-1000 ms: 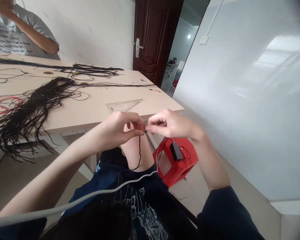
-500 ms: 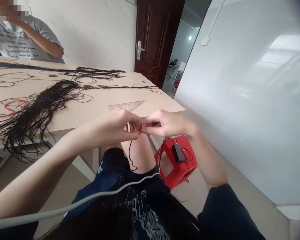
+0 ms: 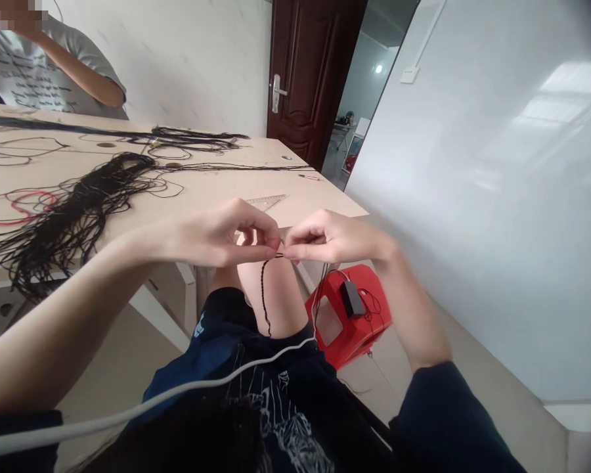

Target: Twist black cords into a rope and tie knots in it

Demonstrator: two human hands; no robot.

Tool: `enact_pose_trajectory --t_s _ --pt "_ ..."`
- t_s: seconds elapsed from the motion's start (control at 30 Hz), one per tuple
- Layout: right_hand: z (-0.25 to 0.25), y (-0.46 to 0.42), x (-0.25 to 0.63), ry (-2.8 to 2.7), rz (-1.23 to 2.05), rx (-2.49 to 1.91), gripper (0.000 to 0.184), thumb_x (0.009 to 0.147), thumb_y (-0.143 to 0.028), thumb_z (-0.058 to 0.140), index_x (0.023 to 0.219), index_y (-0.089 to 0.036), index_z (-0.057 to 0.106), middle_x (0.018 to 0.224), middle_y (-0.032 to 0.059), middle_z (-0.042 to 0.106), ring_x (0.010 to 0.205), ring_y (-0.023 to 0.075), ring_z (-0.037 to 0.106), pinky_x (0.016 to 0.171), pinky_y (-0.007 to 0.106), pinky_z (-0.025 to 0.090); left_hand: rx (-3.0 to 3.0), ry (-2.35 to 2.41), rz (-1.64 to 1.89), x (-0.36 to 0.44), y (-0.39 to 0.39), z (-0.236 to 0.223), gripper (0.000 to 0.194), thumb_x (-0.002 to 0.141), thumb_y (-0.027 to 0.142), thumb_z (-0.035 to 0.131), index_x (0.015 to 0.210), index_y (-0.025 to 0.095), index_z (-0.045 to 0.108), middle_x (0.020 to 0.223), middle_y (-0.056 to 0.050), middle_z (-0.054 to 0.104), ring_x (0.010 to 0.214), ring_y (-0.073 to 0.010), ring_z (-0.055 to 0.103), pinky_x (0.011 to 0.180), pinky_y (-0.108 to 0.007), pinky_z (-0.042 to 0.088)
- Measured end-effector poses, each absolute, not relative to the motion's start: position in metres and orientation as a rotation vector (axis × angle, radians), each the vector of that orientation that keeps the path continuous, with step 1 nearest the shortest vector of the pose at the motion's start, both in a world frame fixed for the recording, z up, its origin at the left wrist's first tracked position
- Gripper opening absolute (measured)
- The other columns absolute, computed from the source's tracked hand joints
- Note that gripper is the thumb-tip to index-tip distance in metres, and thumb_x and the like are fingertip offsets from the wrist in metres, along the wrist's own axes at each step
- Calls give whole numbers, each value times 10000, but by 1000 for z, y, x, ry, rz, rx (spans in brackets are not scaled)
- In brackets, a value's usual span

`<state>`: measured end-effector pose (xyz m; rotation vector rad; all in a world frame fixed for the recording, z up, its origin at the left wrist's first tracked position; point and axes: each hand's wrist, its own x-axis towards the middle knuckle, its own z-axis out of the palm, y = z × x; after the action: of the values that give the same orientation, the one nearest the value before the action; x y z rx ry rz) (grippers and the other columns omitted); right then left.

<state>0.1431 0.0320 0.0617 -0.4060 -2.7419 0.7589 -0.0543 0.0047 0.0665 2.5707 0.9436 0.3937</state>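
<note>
My left hand (image 3: 226,234) and my right hand (image 3: 328,238) meet in front of me, just off the table's near corner. Both pinch a thin black braided cord (image 3: 264,289) between thumb and fingers. A short stretch of the cord runs between the two pinches, and the braided part hangs down from my left fingers over my bare knee. Both hands are closed on it, fingertips almost touching.
A pale wooden table (image 3: 192,197) holds a big bundle of black cords (image 3: 73,217), red cord (image 3: 14,203), a clear set square (image 3: 268,200) and a pen (image 3: 308,177). A red stool (image 3: 359,328) carrying a black box stands by my leg. Another person (image 3: 44,66) sits across. A white cable (image 3: 177,394) crosses my lap.
My hands have drawn slightly apart, so a short stretch of cord shows between them, and they sit a little higher. The hanging braid has swung slightly.
</note>
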Motion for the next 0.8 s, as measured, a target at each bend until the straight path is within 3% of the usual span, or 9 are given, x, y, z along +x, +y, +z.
enact_pose_trajectory --t_s 0.17,0.33,0.63,0.8 --pt "65 35 142 -2763 658 -468 223 854 -199 468 670 -105 552 570 -38 428 518 46 351 503 188 298 2858 1282 558 -41 1 58 136 692 208 464 634 165 580 578 13 550 537 -93 475 525 -204 339" --pt "62 41 142 -2713 636 -555 284 861 -307 484 692 -95 570 586 -22 454 512 49 351 478 190 282 3126 1715 400 -25 -12 50 190 754 199 387 682 130 549 653 -49 550 621 -163 519 500 -252 282" --pt "63 37 143 -2606 659 -531 365 848 -322 517 551 -138 410 545 -57 295 501 40 259 445 188 218 3229 1870 427 -16 -13 50 287 807 226 337 637 126 547 571 -65 520 601 -178 532 443 -254 181" --pt "65 37 146 -2610 645 -536 335 867 -282 477 572 -136 414 559 -48 302 516 45 271 449 187 221 3208 1892 592 -16 -9 48 314 791 243 337 590 139 555 524 -60 521 568 -176 530 411 -249 156"
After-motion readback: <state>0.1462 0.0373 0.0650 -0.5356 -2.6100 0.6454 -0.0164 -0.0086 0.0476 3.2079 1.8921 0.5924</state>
